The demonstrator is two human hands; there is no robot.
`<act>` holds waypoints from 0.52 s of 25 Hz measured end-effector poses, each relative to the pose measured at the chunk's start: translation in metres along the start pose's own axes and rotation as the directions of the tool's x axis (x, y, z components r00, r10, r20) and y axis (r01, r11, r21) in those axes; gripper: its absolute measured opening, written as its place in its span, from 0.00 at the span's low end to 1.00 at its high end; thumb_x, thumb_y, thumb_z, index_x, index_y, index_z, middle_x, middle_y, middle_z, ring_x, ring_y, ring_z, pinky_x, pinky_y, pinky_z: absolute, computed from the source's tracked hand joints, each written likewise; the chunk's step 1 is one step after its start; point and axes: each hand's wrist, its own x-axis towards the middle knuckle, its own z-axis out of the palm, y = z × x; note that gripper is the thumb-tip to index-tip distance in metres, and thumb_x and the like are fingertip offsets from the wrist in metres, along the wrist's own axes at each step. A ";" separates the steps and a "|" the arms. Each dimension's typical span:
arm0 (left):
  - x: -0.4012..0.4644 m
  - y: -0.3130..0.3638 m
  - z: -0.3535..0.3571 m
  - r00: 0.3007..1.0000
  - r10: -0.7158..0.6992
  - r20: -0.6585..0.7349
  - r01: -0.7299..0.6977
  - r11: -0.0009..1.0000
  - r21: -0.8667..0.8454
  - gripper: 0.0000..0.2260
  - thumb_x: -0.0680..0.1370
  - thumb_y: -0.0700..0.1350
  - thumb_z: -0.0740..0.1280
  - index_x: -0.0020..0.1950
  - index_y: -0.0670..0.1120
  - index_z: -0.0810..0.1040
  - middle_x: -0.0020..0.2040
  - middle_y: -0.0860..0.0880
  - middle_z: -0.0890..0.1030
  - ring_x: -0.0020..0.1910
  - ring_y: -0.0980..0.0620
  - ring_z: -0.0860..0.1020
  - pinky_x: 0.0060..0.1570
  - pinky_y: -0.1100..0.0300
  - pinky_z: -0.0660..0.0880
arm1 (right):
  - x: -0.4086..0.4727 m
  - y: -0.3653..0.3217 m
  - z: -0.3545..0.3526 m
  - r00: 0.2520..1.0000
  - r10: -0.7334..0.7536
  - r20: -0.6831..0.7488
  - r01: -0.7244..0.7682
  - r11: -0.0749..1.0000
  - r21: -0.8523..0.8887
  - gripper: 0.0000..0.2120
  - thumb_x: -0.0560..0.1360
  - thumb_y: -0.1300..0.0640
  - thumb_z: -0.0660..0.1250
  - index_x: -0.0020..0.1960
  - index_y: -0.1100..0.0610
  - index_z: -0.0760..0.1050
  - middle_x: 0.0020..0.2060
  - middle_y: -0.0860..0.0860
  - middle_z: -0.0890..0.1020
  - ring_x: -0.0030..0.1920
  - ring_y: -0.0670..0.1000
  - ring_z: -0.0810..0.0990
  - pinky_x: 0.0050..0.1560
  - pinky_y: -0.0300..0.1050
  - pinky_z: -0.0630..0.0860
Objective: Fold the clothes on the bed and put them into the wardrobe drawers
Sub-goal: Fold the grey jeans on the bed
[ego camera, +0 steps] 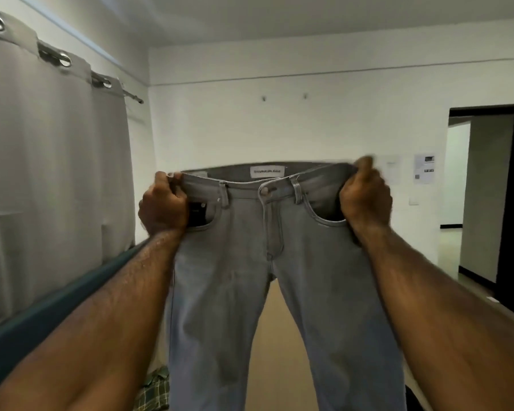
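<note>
The grey jeans [267, 262] hang in the air, front facing the person, legs dangling down. The left hand [163, 203] and right hand [365, 200] each grip one end of the waistband, fingers curled tight. Folding is just starting; next, bring both legs together.

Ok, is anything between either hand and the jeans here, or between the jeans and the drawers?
Nothing is between the hands and the jeans: the left hand and right hand each grip the waistband at its ends, holding them up in the air. The wardrobe drawers are not in view, so that path cannot be judged.
</note>
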 end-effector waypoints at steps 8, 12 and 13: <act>-0.006 0.014 0.003 0.999 0.001 0.047 -0.005 0.997 0.079 0.15 0.86 0.56 0.60 0.56 0.45 0.78 0.50 0.35 0.82 0.48 0.30 0.80 0.46 0.42 0.77 | 0.017 0.023 -0.010 0.999 0.028 0.041 -0.023 0.993 -0.113 0.14 0.81 0.59 0.59 0.66 0.57 0.70 0.55 0.61 0.82 0.50 0.67 0.82 0.45 0.57 0.77; -0.007 0.020 0.005 0.994 -0.078 0.074 0.076 0.997 0.028 0.14 0.84 0.54 0.62 0.56 0.45 0.79 0.50 0.31 0.82 0.49 0.28 0.80 0.47 0.40 0.76 | 0.010 0.013 -0.011 0.992 0.095 0.080 -0.093 0.995 -0.028 0.12 0.81 0.60 0.58 0.64 0.57 0.71 0.52 0.62 0.83 0.49 0.68 0.82 0.45 0.57 0.77; -0.006 0.020 0.002 0.999 -0.049 -0.012 0.049 0.999 -0.017 0.15 0.85 0.55 0.61 0.55 0.44 0.78 0.48 0.30 0.82 0.47 0.27 0.80 0.45 0.40 0.76 | 0.010 0.011 -0.012 0.999 0.044 -0.013 -0.044 0.999 0.001 0.12 0.81 0.60 0.58 0.64 0.57 0.72 0.50 0.61 0.83 0.47 0.67 0.82 0.42 0.56 0.76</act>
